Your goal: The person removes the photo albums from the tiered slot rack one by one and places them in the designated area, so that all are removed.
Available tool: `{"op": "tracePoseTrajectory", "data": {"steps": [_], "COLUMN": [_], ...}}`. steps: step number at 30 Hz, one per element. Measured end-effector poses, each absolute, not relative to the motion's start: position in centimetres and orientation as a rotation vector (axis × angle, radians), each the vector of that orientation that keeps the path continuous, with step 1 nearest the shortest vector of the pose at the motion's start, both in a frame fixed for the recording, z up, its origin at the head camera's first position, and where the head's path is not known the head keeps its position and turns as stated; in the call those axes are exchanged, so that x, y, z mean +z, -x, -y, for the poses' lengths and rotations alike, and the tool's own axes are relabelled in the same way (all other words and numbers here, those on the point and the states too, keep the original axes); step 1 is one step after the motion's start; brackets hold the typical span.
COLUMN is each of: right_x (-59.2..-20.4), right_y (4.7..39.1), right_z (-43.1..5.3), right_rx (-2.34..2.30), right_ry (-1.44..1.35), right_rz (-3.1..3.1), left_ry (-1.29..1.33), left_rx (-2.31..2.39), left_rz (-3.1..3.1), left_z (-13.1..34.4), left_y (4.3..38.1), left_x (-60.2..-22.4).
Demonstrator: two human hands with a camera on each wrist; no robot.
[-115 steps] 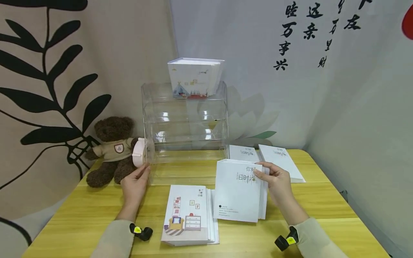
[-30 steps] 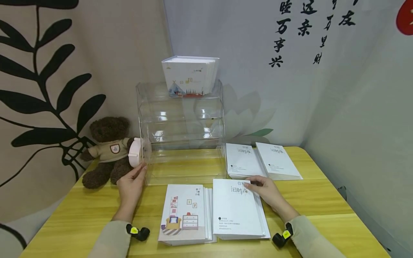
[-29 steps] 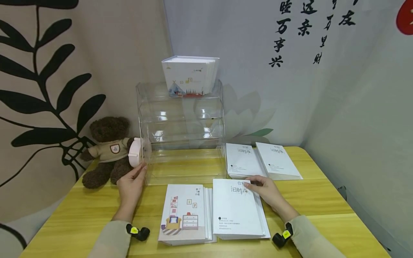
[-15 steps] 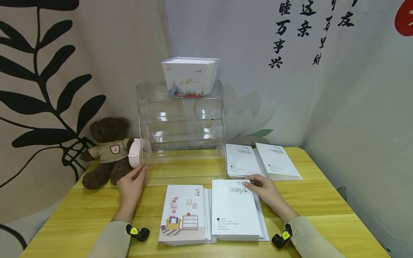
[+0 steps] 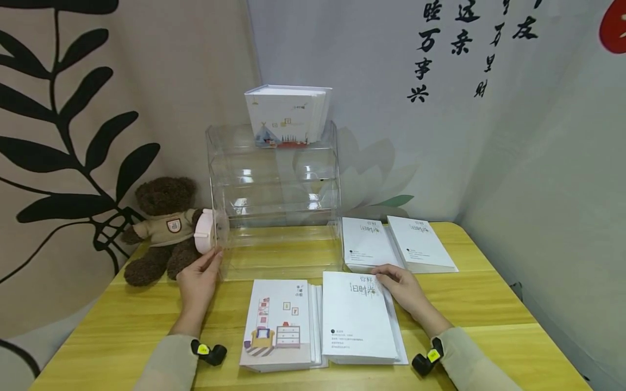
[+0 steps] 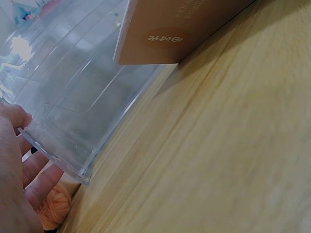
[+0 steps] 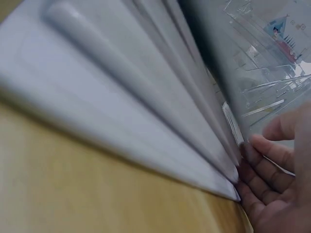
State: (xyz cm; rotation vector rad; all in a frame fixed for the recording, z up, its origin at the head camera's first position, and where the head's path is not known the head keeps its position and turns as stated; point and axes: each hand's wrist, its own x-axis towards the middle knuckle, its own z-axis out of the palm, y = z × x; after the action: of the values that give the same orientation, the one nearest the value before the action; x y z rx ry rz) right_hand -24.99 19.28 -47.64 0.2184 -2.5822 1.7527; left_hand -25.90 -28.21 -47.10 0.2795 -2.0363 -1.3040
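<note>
In the head view my left hand (image 5: 198,279) holds the lower left front corner of a clear plastic rack (image 5: 281,263). The left wrist view has my thumb on the inner side of the rack's panel (image 6: 73,104) and my other fingers behind it. My right hand (image 5: 406,298) is at the upper right corner of a thick white album (image 5: 357,320) with Chinese lettering on its cover. Seen from the right wrist, my bent fingers touch the corner of its fanned pages (image 7: 116,87), the thumb slightly apart. Beside it lies an illustrated album (image 5: 279,326).
Two similar white albums, the left album (image 5: 369,247) and the right album (image 5: 423,247), lie behind my right hand. Another album (image 5: 283,119) stands in the rack's top tier. A teddy bear (image 5: 168,225) and a pink object (image 5: 204,231) sit left of the rack on the wooden table (image 5: 489,309).
The white album, earlier gripped by my right hand and raised, has come down beside the illustrated album. Just now my right thumb slid off its cover to the edge. My left hand stays put.
</note>
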Motion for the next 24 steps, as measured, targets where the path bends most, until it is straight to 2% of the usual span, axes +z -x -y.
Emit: {"op": "tracePoseTrajectory", "data": {"steps": [24], "right_x": [-47.35], "right_y": [24.80], "right_z": [-19.22], "right_rx": [1.769], "right_ry": [-0.344], "right_rz": [2.533], "left_ry": [-0.298], "left_rx": [-1.308], "left_rz": [2.068], "left_z": [28.28], "left_y": [25.84], "left_x": [-47.22]}}
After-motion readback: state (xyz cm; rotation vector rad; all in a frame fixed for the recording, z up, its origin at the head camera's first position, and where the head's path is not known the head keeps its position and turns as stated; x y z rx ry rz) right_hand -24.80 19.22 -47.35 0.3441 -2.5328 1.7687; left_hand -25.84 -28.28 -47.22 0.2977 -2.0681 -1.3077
